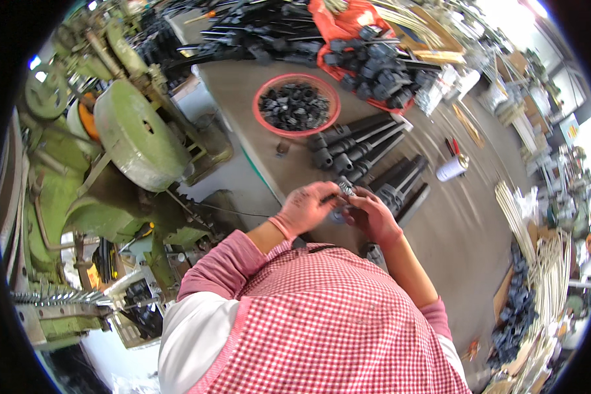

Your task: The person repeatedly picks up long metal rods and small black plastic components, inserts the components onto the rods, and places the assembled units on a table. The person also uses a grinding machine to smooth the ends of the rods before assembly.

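Silvery coil (345, 186), apparently a spring, sits up between the two hands just in front of the person's chest, over the near edge of the table (473, 223). Its long axis seems to slant from upper left to lower right, the far end pointing up and away from the body (blur hides any difference between its ends). The right hand (376, 220) has its fingers curled closed about the coil's lower end, probably to steady it; the left hand (308, 205) has its fingers drawn nearly together at the other side, though whether they pinch the coil or the dark sliver (328, 198) beneath I cannot tell. Holding it there presumably keeps it in sight and both sets of fingertips on it. Just beyond lie black tubes (358, 150) in rows, likely laid alike for easy picking, and past them a red basket (258, 117) of small black parts (295, 106), within reach. A spray can (450, 169) stands apart to the right; a green machine (138, 134) flanks the left.
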### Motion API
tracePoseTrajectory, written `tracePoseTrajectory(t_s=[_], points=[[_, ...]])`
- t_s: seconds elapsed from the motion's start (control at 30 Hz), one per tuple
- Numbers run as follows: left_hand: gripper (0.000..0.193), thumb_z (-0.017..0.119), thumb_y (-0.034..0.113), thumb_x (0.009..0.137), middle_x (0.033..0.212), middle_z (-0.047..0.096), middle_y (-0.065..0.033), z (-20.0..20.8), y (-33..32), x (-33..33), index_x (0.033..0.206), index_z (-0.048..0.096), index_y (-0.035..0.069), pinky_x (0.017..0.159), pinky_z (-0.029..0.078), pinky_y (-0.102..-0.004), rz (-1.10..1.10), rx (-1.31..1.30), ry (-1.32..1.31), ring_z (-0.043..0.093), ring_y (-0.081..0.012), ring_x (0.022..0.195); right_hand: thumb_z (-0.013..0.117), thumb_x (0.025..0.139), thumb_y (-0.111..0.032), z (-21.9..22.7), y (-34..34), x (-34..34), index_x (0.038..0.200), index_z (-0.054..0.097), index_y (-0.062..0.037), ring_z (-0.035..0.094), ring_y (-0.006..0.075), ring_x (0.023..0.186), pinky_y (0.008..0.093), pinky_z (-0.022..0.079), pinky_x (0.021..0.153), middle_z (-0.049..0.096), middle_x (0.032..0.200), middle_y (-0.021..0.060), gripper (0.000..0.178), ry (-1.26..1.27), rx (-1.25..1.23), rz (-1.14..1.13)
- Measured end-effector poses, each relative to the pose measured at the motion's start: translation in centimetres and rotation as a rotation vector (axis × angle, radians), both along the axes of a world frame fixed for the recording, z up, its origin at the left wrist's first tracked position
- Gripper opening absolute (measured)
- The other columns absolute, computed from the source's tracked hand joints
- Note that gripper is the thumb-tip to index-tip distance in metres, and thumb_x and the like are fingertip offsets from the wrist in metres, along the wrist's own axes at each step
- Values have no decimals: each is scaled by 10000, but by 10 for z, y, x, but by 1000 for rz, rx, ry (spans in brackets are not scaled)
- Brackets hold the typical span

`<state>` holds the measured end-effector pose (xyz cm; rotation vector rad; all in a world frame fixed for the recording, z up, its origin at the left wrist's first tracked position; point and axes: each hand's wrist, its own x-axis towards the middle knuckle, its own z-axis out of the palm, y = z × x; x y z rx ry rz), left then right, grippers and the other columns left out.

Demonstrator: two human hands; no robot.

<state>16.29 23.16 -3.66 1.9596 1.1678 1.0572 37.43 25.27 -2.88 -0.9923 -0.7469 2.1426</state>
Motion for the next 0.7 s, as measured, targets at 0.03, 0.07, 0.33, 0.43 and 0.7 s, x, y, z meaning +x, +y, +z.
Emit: tracePoseTrajectory(t_s=[0.03, 0.07, 0.33, 0.43, 0.7], points=[[162, 646, 114, 912, 958, 656, -155, -3, -8, 3, 1055, 628, 42, 804, 516, -369, -5, -35, -1, 649, -335, 904, 626, 958, -185, -3, -3, 4, 1137, 584, -58, 630, 148, 819, 299, 521, 696, 670, 963, 54, 223, 57, -26, -7], [167, 641, 144, 918, 971, 661, -157, -6, -16, 5, 1059, 632, 56, 798, 516, -382, 22, -81, 49, 646, -352, 924, 600, 949, -135, -7, -7, 5, 1138, 587, -54, 625, 154, 800, 295, 518, 693, 666, 998, 55, 205, 13, -40, 37], [235, 587, 259, 947, 1004, 655, -153, -34, -73, -11, 1109, 608, 90, 801, 522, -424, 36, -298, 161, 645, -356, 934, 588, 950, -61, -42, -43, -10, 1153, 594, 21, 677, 218, 955, 340, 572, 862, 677, 1040, 103, 219, 74, -240, 211], [236, 584, 254, 954, 1033, 663, -170, -51, -96, -13, 1115, 597, 82, 802, 526, -427, 141, -354, 59, 653, -354, 965, 597, 975, -78, -50, -49, -20, 1187, 591, 36, 694, 228, 941, 334, 571, 876, 688, 1047, 117, 241, -99, -221, 277], [203, 579, 172, 983, 1007, 636, -190, -91, -113, -6, 1089, 592, -1, 859, 502, -382, 330, -542, -315, 637, -355, 949, 635, 969, -148, -56, -41, -21, 1082, 653, -13, 468, 60, 616, 208, 373, 548, 563, 777, -34, 177, -363, -221, 245]])
